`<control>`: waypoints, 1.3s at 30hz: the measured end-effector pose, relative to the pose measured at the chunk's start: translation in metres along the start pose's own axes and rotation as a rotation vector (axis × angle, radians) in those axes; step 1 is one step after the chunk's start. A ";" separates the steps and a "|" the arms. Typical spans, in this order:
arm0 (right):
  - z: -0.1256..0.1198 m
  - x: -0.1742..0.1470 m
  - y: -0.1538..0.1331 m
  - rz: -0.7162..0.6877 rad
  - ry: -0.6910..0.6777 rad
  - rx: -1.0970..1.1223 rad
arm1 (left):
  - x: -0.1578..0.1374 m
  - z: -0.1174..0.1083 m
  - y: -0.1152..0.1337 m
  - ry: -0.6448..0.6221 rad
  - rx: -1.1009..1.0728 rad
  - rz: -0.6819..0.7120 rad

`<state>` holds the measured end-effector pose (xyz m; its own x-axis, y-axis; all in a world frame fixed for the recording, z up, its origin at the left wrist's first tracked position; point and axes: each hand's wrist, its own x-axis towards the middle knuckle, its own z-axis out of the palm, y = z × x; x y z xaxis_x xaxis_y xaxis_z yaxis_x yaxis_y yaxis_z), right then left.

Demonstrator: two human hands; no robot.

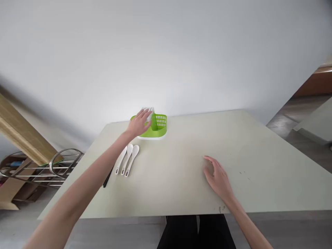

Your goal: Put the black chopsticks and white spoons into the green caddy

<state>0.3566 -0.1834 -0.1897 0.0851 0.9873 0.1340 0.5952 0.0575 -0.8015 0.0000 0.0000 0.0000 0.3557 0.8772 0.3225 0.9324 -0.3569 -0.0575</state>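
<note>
Her left hand (139, 123) reaches the green basket (158, 125) at the tabletop's (181, 180) far edge, fingers loosely spread over something white and blurred; whether they grip, I cannot tell. The right hand (218, 178) rests flat, empty. A careless pull could tip the basket onto the three spoons (127, 159) just beside it.

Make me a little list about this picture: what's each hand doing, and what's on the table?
left hand: reaching onto the green basket at the far side of the table; whether it grips anything cannot be told
right hand: flat on the table, open, holding nothing
spoons: three white ones, side by side, near the left arm
dark stick: partly hidden under the left arm
metal rack: left of the table
</note>
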 end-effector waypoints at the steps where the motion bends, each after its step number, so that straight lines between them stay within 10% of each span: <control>1: 0.000 0.000 0.000 -0.002 0.001 -0.002 | -0.003 -0.003 -0.014 -0.008 0.004 -0.022; 10: 0.000 -0.001 0.002 -0.027 0.014 -0.009 | -0.043 -0.022 -0.092 -0.030 0.063 -0.193; 24: 0.000 -0.001 0.000 -0.038 0.035 -0.018 | -0.057 -0.029 -0.095 0.002 0.040 -0.175; 30: -0.001 -0.002 -0.002 -0.019 0.019 -0.010 | -0.083 -0.008 -0.025 0.179 -0.009 -0.106; 35: -0.001 -0.001 -0.003 -0.024 0.052 -0.009 | -0.123 0.052 0.065 0.067 -0.356 0.170; 39: -0.001 0.001 -0.005 -0.004 0.056 -0.012 | -0.130 0.088 0.099 -0.088 -0.731 0.043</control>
<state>0.3550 -0.1833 -0.1851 0.1269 0.9774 0.1693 0.6049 0.0590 -0.7941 0.0513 -0.1214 -0.1306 0.4234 0.8693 0.2551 0.6474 -0.4873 0.5860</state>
